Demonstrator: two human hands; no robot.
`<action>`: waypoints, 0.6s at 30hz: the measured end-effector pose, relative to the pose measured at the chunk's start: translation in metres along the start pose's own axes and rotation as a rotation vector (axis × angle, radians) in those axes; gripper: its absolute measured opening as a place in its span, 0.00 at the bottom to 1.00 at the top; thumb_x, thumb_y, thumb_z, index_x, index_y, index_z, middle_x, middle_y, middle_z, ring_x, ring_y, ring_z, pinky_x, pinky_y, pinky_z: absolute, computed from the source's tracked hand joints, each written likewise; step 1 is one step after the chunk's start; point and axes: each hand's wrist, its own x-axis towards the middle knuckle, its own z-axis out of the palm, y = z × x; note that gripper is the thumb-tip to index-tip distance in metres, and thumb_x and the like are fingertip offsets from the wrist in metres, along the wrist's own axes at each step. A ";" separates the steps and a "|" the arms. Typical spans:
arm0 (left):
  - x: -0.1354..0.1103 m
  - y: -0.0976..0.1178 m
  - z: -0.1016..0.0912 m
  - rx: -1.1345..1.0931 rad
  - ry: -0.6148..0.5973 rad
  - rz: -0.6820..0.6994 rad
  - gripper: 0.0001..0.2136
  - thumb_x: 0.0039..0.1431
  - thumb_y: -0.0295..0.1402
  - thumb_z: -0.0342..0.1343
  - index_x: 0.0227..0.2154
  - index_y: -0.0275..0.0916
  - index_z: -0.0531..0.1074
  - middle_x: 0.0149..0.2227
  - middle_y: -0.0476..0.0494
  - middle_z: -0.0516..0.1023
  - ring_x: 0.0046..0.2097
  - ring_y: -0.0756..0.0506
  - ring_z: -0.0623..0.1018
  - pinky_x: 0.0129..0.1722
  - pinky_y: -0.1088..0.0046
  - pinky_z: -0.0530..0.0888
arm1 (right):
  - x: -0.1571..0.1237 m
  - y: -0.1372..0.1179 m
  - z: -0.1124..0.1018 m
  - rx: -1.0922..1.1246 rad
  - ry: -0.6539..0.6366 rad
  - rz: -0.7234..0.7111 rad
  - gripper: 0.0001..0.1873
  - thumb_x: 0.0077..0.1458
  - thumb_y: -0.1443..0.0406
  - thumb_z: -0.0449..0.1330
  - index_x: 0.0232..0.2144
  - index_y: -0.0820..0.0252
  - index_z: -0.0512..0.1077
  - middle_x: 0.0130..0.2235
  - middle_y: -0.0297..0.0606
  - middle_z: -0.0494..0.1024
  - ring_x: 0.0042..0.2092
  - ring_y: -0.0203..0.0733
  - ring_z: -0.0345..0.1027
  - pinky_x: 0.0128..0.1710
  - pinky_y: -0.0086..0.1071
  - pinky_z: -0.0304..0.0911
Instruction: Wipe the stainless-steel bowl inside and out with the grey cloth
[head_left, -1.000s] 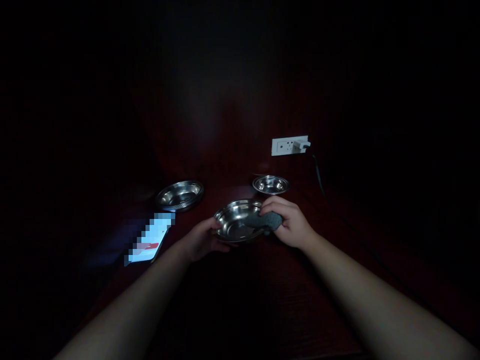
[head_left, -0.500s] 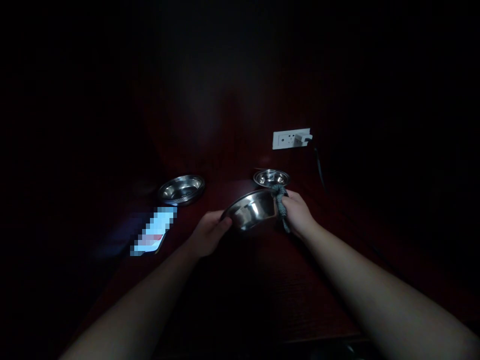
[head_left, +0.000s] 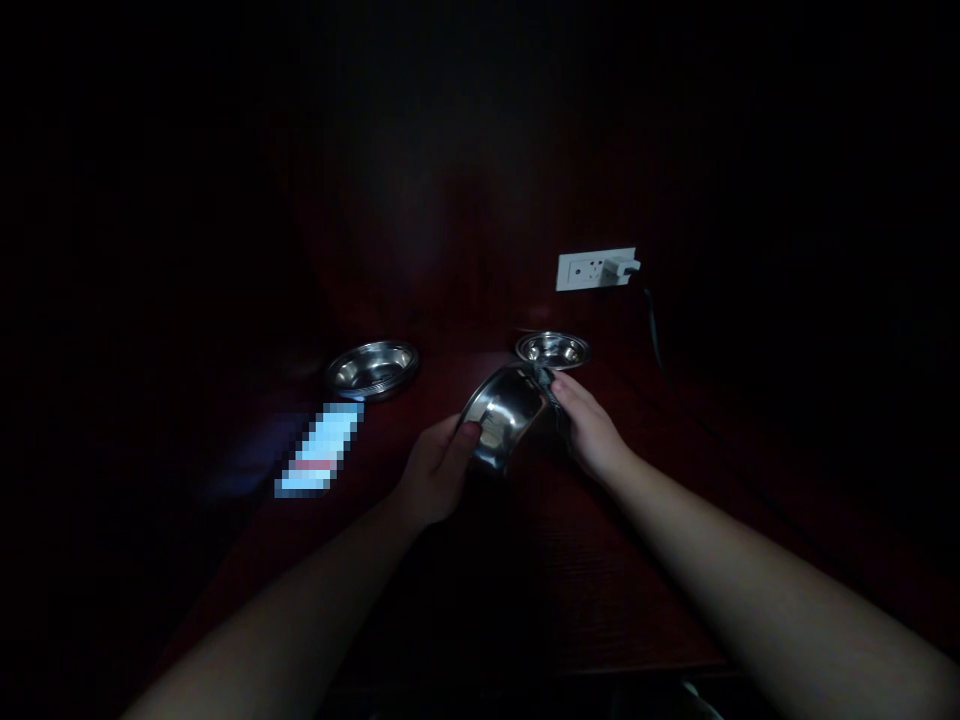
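Note:
The scene is very dark. My left hand [head_left: 433, 470] grips the near rim of a steel bowl [head_left: 504, 418], which is tipped up on its side with its outer bottom turned toward me. My right hand [head_left: 587, 428] presses a grey cloth [head_left: 547, 385] against the bowl's right rim. The bowl is held just above a dark red wooden table [head_left: 570, 570].
Two more steel bowls sit on the table: a larger one [head_left: 372, 368] at the left and a smaller one [head_left: 553, 349] just behind my right hand. A lit phone [head_left: 319, 463] lies at the left. A white wall socket [head_left: 596, 269] with a plug and dark cable is behind.
The bowl has been tipped from lying open side up to standing on edge, bottom toward me. My right hand with the cloth moved from inside the bowl to its right rim.

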 end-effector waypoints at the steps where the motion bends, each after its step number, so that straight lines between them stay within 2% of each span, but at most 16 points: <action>1: 0.000 0.000 0.000 0.010 0.004 0.001 0.22 0.63 0.53 0.47 0.30 0.38 0.72 0.27 0.47 0.74 0.28 0.48 0.70 0.28 0.73 0.65 | -0.001 -0.001 0.001 -0.004 -0.059 -0.028 0.17 0.54 0.51 0.61 0.40 0.55 0.74 0.39 0.36 0.80 0.41 0.43 0.72 0.45 0.36 0.65; 4: -0.001 0.000 0.000 0.030 0.027 0.020 0.21 0.64 0.50 0.48 0.29 0.38 0.73 0.26 0.47 0.75 0.27 0.48 0.70 0.28 0.73 0.64 | -0.003 -0.003 0.002 -0.076 -0.101 -0.041 0.19 0.54 0.48 0.61 0.37 0.56 0.74 0.35 0.36 0.79 0.37 0.43 0.72 0.40 0.35 0.66; 7: -0.004 0.002 0.003 0.032 0.043 0.041 0.19 0.64 0.48 0.49 0.29 0.38 0.74 0.26 0.47 0.75 0.28 0.48 0.71 0.29 0.72 0.64 | -0.001 -0.004 0.000 -0.213 0.015 -0.041 0.19 0.56 0.48 0.59 0.28 0.58 0.72 0.27 0.34 0.76 0.29 0.40 0.68 0.32 0.33 0.65; 10: -0.005 0.004 0.006 0.046 0.048 0.040 0.18 0.65 0.46 0.49 0.28 0.38 0.73 0.26 0.47 0.75 0.29 0.47 0.72 0.31 0.72 0.65 | 0.000 -0.006 -0.003 -0.436 0.094 -0.104 0.19 0.59 0.52 0.57 0.25 0.59 0.72 0.25 0.35 0.77 0.28 0.41 0.69 0.31 0.34 0.65; 12: -0.004 0.005 0.007 0.058 0.067 0.044 0.18 0.65 0.45 0.49 0.27 0.38 0.73 0.26 0.48 0.75 0.29 0.48 0.72 0.31 0.72 0.65 | -0.003 -0.009 -0.002 -0.579 0.089 -0.173 0.17 0.61 0.55 0.54 0.28 0.59 0.74 0.28 0.38 0.80 0.32 0.45 0.74 0.34 0.37 0.67; 14: -0.003 0.005 0.007 0.067 0.077 0.053 0.18 0.66 0.44 0.48 0.28 0.38 0.73 0.27 0.47 0.76 0.29 0.48 0.71 0.32 0.72 0.65 | -0.008 -0.014 0.000 -0.675 0.052 -0.274 0.15 0.63 0.58 0.53 0.36 0.60 0.77 0.38 0.43 0.83 0.42 0.50 0.77 0.44 0.42 0.70; 16: -0.002 0.005 0.008 0.070 0.067 0.051 0.18 0.67 0.44 0.46 0.29 0.38 0.73 0.29 0.47 0.77 0.30 0.48 0.72 0.33 0.72 0.66 | -0.013 -0.020 0.003 -0.722 0.017 -0.396 0.16 0.63 0.62 0.53 0.46 0.62 0.76 0.50 0.48 0.80 0.55 0.52 0.73 0.56 0.46 0.65; 18: -0.002 0.003 0.009 0.056 0.058 0.038 0.19 0.68 0.45 0.45 0.31 0.37 0.74 0.31 0.45 0.78 0.32 0.47 0.74 0.34 0.72 0.67 | -0.018 -0.025 0.007 -0.740 -0.035 -0.491 0.16 0.62 0.65 0.53 0.50 0.62 0.73 0.57 0.50 0.76 0.60 0.51 0.68 0.61 0.47 0.61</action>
